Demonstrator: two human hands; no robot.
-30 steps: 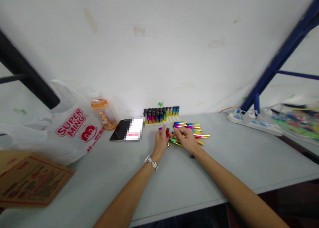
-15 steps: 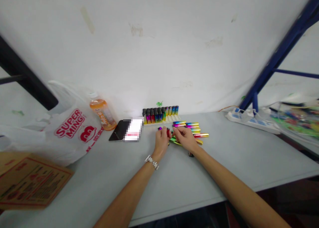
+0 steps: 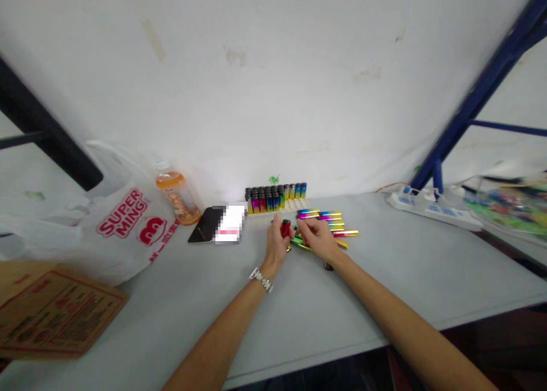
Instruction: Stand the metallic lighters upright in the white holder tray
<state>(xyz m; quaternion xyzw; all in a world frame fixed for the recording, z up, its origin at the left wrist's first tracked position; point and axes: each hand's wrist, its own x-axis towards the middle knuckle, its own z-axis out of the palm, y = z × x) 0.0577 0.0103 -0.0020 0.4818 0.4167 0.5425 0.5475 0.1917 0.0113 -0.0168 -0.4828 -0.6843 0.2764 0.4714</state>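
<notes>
Lying between bottle [image 3: 177, 200] and left hand [image 3: 277, 244] is probably a tablet [image 3: 207, 225].

Held tube [image 3: 285, 228]: red, black end. Standing tubes [image 3: 265, 200]: black tops, bodies graded magenta, red, blue, green and yellow. Loose tubes [image 3: 330, 215]: glossy blue-magenta, green-yellow and red-gold blends. Tray [image 3: 301, 204]: off-white. Desk [image 3: 410, 265]: plain pale grey. Wristband [image 3: 260, 280]: silver. Bag [image 3: 123, 248]: white, red lettering. Bottle [image 3: 177, 197]: orange, white cap. Box [image 3: 64, 311]: brown, red border. Power strip [image 3: 431, 209]: white, blue sockets. Posts [image 3: 465, 109]: one blue, one black
</notes>
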